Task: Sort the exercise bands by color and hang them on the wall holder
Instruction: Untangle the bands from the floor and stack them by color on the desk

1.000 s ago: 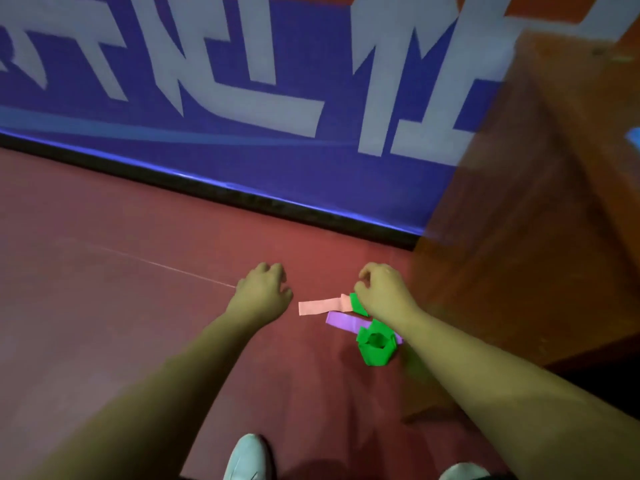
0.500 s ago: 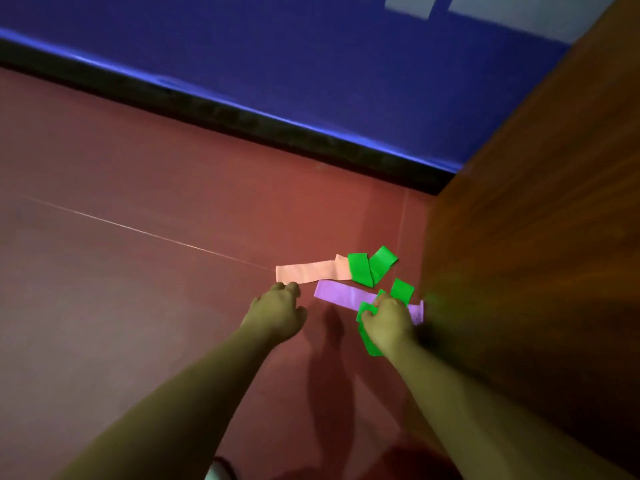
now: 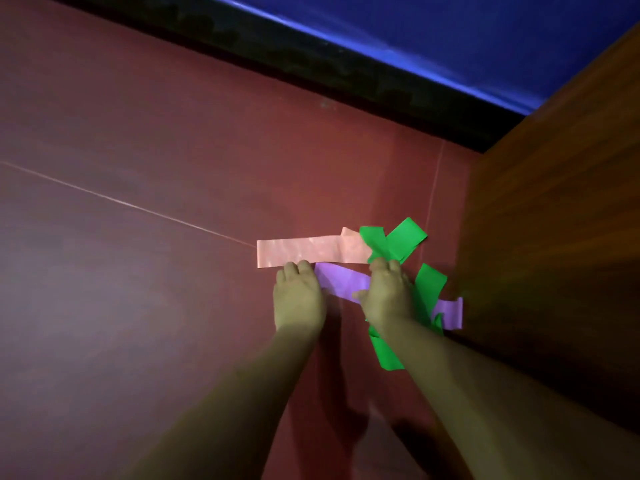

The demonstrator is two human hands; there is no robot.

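Exercise bands lie in a heap on the red floor [image 3: 138, 306] beside a wooden panel [image 3: 554, 254]: the pink band [image 3: 304, 252] farthest from the person, the purple band [image 3: 341, 280] just nearer, green bands [image 3: 394, 242] tangled against the panel. The left hand [image 3: 299, 299] rests curled at the pink band's near edge, touching the purple band's end; the right hand [image 3: 388, 296] presses down on the purple and green bands, and whether it pinches anything cannot be told.

I read this as a gym hall: red sports floor [image 3: 145, 306] under my hands, blue padded wall [image 3: 519, 36] beyond them, coloured exercise bands [image 3: 311, 251].
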